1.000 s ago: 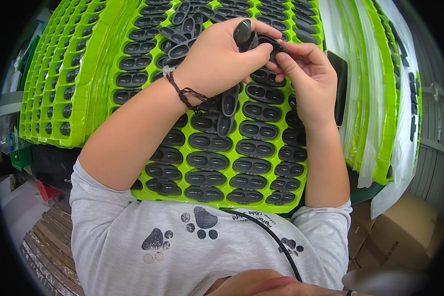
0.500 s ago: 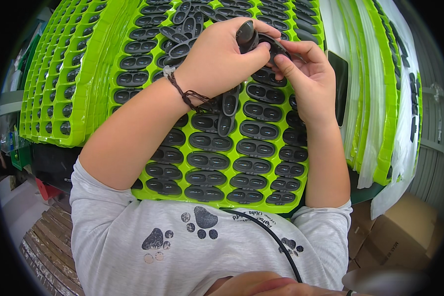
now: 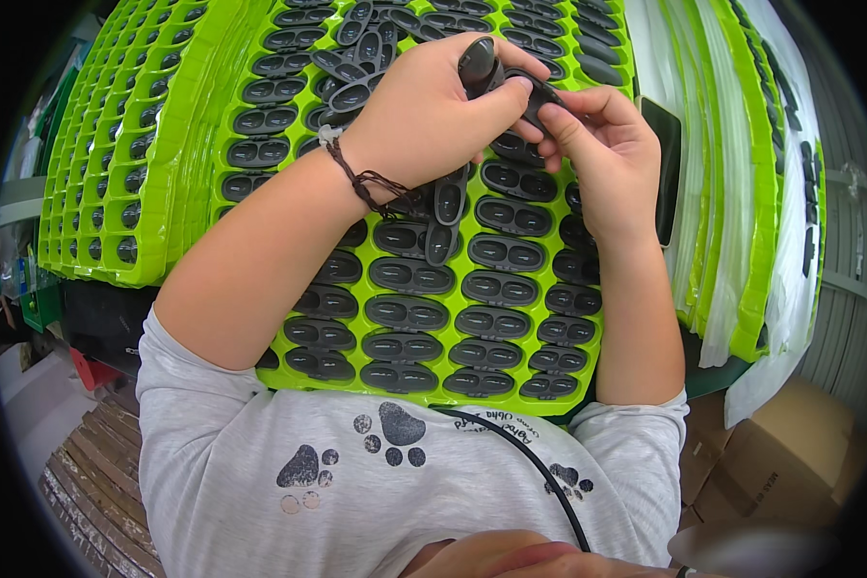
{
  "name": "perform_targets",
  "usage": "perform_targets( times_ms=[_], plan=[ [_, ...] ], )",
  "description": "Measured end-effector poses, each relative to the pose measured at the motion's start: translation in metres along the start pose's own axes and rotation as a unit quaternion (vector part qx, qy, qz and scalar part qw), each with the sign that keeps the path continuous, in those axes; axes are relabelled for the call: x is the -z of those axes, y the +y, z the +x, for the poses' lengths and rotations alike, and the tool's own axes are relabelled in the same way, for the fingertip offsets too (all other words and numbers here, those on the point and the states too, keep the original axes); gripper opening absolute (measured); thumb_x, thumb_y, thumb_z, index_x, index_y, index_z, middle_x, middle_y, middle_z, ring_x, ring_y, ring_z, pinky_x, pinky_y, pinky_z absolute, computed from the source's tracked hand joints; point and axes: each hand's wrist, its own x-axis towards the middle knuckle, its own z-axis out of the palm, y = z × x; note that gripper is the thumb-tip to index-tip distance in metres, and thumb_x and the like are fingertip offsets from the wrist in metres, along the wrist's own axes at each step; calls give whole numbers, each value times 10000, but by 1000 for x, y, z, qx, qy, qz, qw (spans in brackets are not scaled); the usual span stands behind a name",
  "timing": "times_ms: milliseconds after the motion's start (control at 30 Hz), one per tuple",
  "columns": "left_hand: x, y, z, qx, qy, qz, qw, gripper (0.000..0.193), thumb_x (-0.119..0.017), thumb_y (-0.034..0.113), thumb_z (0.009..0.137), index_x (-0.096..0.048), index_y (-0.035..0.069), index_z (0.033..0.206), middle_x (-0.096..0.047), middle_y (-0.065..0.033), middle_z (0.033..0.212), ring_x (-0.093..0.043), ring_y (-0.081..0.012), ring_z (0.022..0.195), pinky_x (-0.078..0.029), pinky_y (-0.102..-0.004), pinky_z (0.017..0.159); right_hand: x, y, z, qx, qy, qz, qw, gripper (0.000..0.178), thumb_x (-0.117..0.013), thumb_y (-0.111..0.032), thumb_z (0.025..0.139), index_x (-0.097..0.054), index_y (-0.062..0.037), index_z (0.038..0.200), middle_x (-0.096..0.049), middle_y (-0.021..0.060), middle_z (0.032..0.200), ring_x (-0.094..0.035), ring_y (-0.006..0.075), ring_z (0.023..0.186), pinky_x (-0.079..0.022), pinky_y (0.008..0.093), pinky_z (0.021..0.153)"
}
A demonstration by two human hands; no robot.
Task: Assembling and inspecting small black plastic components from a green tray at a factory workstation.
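Observation:
Both hands meet above the far part of a bright green tray (image 3: 459,262). My left hand (image 3: 433,116), with a dark cord bracelet at its wrist, is closed round a black tool with a rounded, glossy end (image 3: 477,63). Its thumb presses at a dark oval shell (image 3: 532,89), which my right hand (image 3: 607,144) pinches at the right end between thumb and fingers. The tool's working end is hidden by my hand. Below the hands, rows of similar dark shells (image 3: 407,312), each with two glossy hollows, sit in the tray's pockets. Several loose shells (image 3: 440,217) lie across others by my left wrist.
More loose shells (image 3: 352,63) are heaped beyond my left forearm. A stack of green trays (image 3: 116,144) stands at the left. At the right are trays layered with white sheets (image 3: 718,193) and a dark phone-like slab (image 3: 667,173). A cardboard box (image 3: 780,453) sits lower right.
The held shell has turned slightly and shows more edge-on. My right fingers have shifted a little to the right; the left hand stays nearly in place with the tool.

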Motion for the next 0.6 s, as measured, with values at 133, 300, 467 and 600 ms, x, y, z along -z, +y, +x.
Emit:
perform_targets(
  times_ms=[133, 300, 467, 600],
  plan=[
    [-1, -3, -1, -18, -7, -6, 1000, 213, -561, 146, 941, -631, 32, 1108, -659, -10, 814, -616, -29, 620, -439, -159, 462, -3, -2, -4, -2, 23, -30, 999, 97, -672, -27, 861, -627, 3, 942, -680, 63, 825, -617, 80, 648, -478, 198, 528],
    [2, -3, 1, 6, -36, -5, 999, 208, -558, 130, 947, -621, 20, 1112, -672, -43, 898, -686, -85, 765, -471, -164, 479, -7, -1, -7, -4, 42, -46, 998, 79, -654, -11, 865, -610, 0, 929, -676, 59, 811, -604, 74, 632, -475, 199, 527],
    [-4, -1, -1, 2, -32, -22, 999, 199, -560, 113, 948, -614, 12, 1110, -678, -58, 919, -705, -127, 821, -484, -171, 482, -8, -3, -11, 13, 54, -91, 994, 66, -630, 9, 868, -586, 3, 918, -670, 66, 797, -582, 74, 611, -471, 206, 524],
    [-5, -2, -1, -10, -27, -5, 1000, 193, -559, 114, 949, -615, 12, 1104, -679, -59, 914, -704, -123, 811, -488, -173, 487, -9, -3, -11, 21, 58, -121, 991, 60, -621, 16, 868, -576, 7, 907, -663, 71, 783, -576, 76, 605, -469, 208, 521]
  ],
)
